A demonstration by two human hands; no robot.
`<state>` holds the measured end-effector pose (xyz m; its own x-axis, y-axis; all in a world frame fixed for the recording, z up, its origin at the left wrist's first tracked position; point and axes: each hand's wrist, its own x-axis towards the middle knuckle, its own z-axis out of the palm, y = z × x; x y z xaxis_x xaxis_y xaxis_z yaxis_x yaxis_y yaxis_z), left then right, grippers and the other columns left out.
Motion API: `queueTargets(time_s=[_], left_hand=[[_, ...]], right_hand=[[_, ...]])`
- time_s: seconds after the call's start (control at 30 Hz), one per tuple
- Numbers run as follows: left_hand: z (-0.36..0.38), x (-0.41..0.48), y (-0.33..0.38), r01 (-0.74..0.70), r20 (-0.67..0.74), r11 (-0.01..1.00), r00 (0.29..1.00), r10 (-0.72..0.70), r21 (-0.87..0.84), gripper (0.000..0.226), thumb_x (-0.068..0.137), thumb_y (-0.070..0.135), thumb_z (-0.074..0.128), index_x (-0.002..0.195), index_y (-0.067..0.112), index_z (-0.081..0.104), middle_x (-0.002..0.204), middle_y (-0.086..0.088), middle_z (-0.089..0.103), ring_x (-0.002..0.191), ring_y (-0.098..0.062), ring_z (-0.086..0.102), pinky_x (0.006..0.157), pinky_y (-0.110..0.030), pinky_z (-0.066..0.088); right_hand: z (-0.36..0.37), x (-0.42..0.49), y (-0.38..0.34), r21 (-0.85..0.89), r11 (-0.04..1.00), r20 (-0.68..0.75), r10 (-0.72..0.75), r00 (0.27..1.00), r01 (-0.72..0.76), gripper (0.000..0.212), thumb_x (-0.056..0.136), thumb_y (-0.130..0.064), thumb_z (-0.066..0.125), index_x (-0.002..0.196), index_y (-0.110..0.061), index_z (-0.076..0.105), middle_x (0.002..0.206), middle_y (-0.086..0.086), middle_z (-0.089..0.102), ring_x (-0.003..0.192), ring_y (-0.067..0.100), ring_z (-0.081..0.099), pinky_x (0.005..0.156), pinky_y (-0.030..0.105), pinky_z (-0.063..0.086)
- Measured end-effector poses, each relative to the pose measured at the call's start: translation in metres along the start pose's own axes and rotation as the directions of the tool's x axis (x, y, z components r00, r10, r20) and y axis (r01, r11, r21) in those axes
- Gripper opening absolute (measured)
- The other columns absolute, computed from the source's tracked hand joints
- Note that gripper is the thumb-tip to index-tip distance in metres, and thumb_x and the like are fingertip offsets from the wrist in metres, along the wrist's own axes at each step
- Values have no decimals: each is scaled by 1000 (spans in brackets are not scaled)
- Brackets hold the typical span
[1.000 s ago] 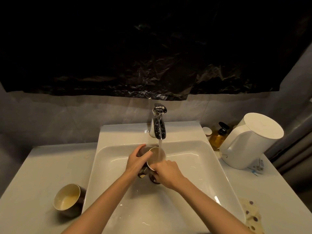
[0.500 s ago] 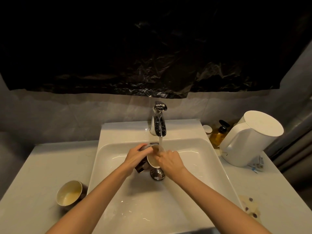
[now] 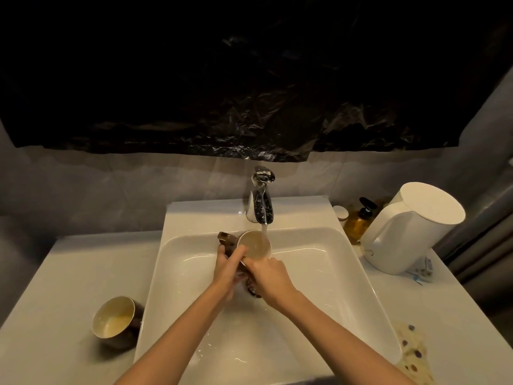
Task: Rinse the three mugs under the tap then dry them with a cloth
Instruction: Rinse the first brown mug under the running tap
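Observation:
A brown mug point(image 3: 254, 243) with a cream inside is tilted toward me under the running tap point(image 3: 262, 200), and water streams into its right side. My left hand point(image 3: 229, 266) grips the mug's left wall, its handle sticking out to the left. My right hand point(image 3: 270, 276) holds the mug's lower rim from the right. A second brown mug point(image 3: 113, 320) lies tipped on the counter left of the sink point(image 3: 333, 273). A spotted cloth point(image 3: 415, 354) lies at the counter's front right. A third mug is not visible.
A white electric kettle point(image 3: 410, 229) stands right of the sink, with an amber pump bottle point(image 3: 359, 220) and a small jar point(image 3: 341, 212) behind it. Black plastic sheeting point(image 3: 249, 93) covers the wall above. The drain point(image 3: 252, 287) is partly hidden by my hands.
The mug has been turned and tipped up, so its mouth now faces me under the stream. My right hand has slid from the mug's rim down to its lower edge.

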<state>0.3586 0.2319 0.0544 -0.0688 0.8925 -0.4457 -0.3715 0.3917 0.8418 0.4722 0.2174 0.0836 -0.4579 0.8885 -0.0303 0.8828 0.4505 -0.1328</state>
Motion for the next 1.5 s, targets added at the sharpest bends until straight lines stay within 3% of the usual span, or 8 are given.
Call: queueTargets(time_s=[0.2, 0.4, 0.63, 0.8, 0.97, 1.2, 1.37, 1.5], left_hand=[[-11, 4, 18, 45, 37, 935, 997, -62, 352, 40, 79, 29, 69, 116, 24, 55, 117, -9, 58, 103, -29, 60, 66, -40, 60], [-6, -1, 11, 33, -17, 957, 999, -29, 288, 64, 88, 30, 62, 144, 33, 33, 139, -1, 43, 116, -27, 50, 76, -43, 58], [-2, -6, 23, -23, 42, 923, 999, 7, 384, 42, 89, 27, 60, 129, 31, 46, 124, -2, 48, 105, -22, 52, 55, -26, 54], [1, -5, 17, -89, -21, 949, 995, 100, 301, 46, 89, 22, 59, 131, 34, 45, 132, -2, 46, 113, -24, 51, 79, -50, 57], [-2, -8, 16, -20, -8, 936, 1000, 24, 351, 45, 87, 24, 61, 130, 30, 50, 125, 1, 49, 105, -21, 52, 65, -37, 59], [-2, -6, 10, -17, -81, 966, 996, 39, 257, 42, 86, 20, 61, 125, 31, 52, 126, 0, 50, 105, -24, 54, 73, -50, 58], [-5, -4, 22, -13, 24, 914, 1000, 3, 406, 41, 87, 23, 58, 127, 32, 52, 123, 0, 50, 99, -19, 52, 64, -37, 57], [-1, -5, 17, -78, -6, 945, 996, 84, 318, 43, 87, 21, 58, 127, 35, 51, 123, 1, 52, 103, -19, 53, 70, -37, 56]], right_hand=[[-7, 5, 26, -322, 944, 133, -34, 991, 75, 31, 93, -14, 52, 122, -20, 59, 121, 6, 59, 105, 31, 58, 67, 33, 34], [-2, 2, 7, -261, 960, 212, -49, 976, 105, 22, 93, -7, 50, 110, -8, 63, 107, 14, 68, 100, 35, 63, 69, 34, 34], [-9, 6, 27, -362, 917, 169, -112, 979, 167, 29, 100, -20, 41, 118, -11, 62, 118, 10, 62, 103, 34, 61, 66, 33, 31], [-7, -2, 7, -124, 985, 62, -113, 992, 120, 41, 100, -27, 43, 139, -18, 40, 112, 15, 63, 95, 40, 61, 68, 39, 41], [-8, 4, 30, -372, 908, 224, -113, 968, 192, 29, 100, -18, 43, 124, -11, 58, 124, 11, 61, 108, 34, 60, 68, 33, 34], [13, 0, 19, -115, 985, 172, -110, 979, 131, 28, 96, -21, 49, 122, -14, 56, 107, 15, 65, 94, 37, 63, 64, 34, 36], [-4, 3, 26, -352, 920, 233, -93, 968, 173, 25, 96, -4, 44, 115, -3, 60, 115, 15, 63, 102, 36, 63, 68, 36, 38], [10, 0, 15, 15, 996, 121, -91, 989, 90, 30, 90, -7, 51, 118, -15, 55, 89, 9, 64, 80, 34, 62, 62, 35, 44]])
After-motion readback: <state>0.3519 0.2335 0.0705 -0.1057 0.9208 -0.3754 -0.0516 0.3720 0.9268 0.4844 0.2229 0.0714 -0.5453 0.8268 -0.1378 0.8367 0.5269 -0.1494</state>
